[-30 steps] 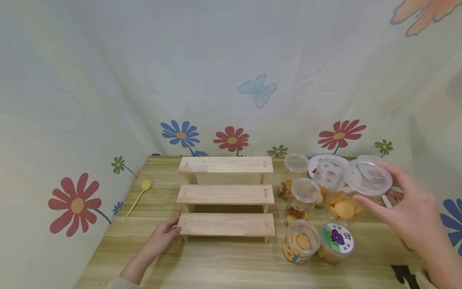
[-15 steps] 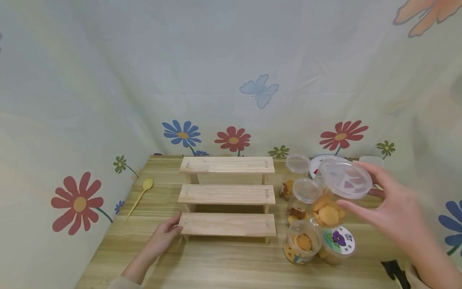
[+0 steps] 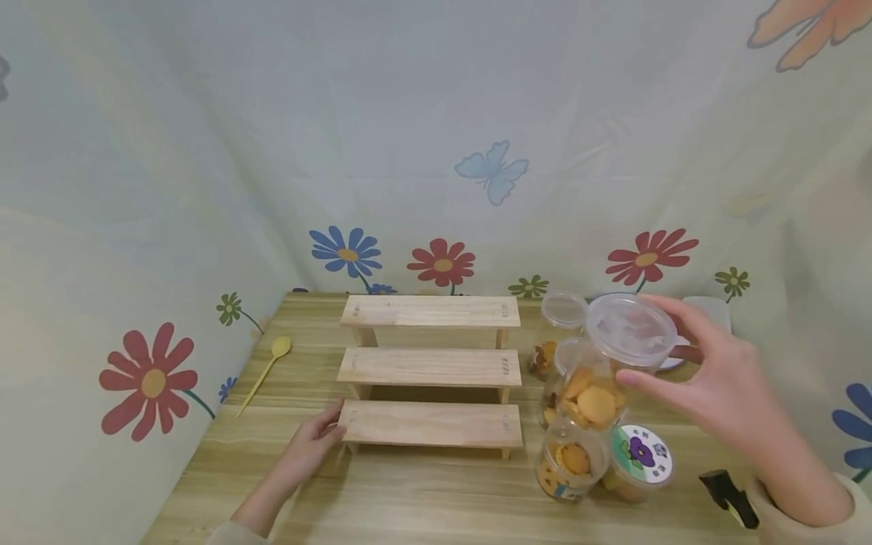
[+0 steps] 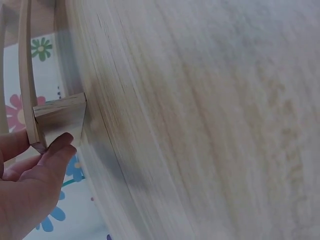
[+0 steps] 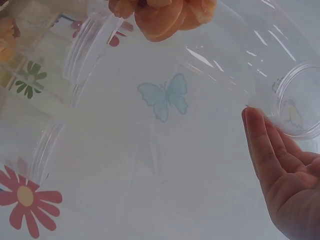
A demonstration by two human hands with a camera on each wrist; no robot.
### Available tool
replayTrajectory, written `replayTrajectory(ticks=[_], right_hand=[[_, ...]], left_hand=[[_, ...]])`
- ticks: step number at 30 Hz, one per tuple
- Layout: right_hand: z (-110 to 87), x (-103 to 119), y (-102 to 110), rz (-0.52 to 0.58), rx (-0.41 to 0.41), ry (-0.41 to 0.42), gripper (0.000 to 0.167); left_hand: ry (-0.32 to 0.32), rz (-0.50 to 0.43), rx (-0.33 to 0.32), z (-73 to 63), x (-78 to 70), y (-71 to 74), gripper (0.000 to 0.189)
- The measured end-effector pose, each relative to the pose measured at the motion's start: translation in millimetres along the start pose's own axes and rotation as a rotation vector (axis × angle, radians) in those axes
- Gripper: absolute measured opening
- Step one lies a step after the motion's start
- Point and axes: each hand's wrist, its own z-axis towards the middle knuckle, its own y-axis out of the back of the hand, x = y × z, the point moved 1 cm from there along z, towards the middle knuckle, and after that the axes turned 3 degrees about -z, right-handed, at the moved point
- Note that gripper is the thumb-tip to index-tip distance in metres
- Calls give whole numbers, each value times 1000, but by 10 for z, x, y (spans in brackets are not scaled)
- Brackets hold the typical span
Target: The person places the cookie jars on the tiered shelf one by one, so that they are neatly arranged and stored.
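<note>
My right hand (image 3: 722, 386) grips a clear plastic jar (image 3: 594, 397) of round yellow cookies by its upper part, thumb in front and fingers behind. The jar hangs tilted over the other jars. In the right wrist view, cookies (image 5: 165, 20) show through its wall and my right hand (image 5: 287, 175) is at its lidded end. My left hand (image 3: 309, 446) holds the left end of the lowest step of a three-tier wooden rack (image 3: 429, 422). In the left wrist view, thumb and fingers of my left hand (image 4: 35, 185) pinch the board's end beside its leg (image 4: 62, 117).
Right of the rack stand a back jar (image 3: 563, 310), a front jar (image 3: 574, 460) of cookies and a green-labelled jar (image 3: 640, 458); another is partly hidden. A white plate (image 3: 671, 359) lies behind. A black-handled object (image 3: 729, 496) is front right, a yellow spoon (image 3: 266, 371) left.
My right hand has carried the cookie jar leftward, from the right side of the group to above the middle and front jars. The left hand has stayed on the rack.
</note>
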Motion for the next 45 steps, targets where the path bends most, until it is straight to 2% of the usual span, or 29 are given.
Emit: replayTrajectory(ticks=[4, 10, 15, 23, 28, 36, 45], right_hand=[[96, 60, -48, 27, 25, 23, 85], [247, 161, -188, 89, 51, 67, 83], [358, 221, -320, 125, 71, 112, 82], [564, 347, -505, 202, 136, 176, 79], [695, 486, -593, 235, 192, 174, 79], [925, 638, -754, 294, 246, 172, 79], [1230, 664, -1019, 361, 275, 123, 79]], left_hand=[[12, 3, -6, 1, -22, 6, 52], [-9, -19, -3, 8, -25, -2, 51], [10, -22, -15, 6, -23, -9, 52], [15, -11, -26, 10, 27, 11, 52], [19, -17, -20, -4, 8, 8, 51], [-10, -28, 1, -6, -7, -5, 52], [-1, -29, -13, -2, -1, -10, 52]])
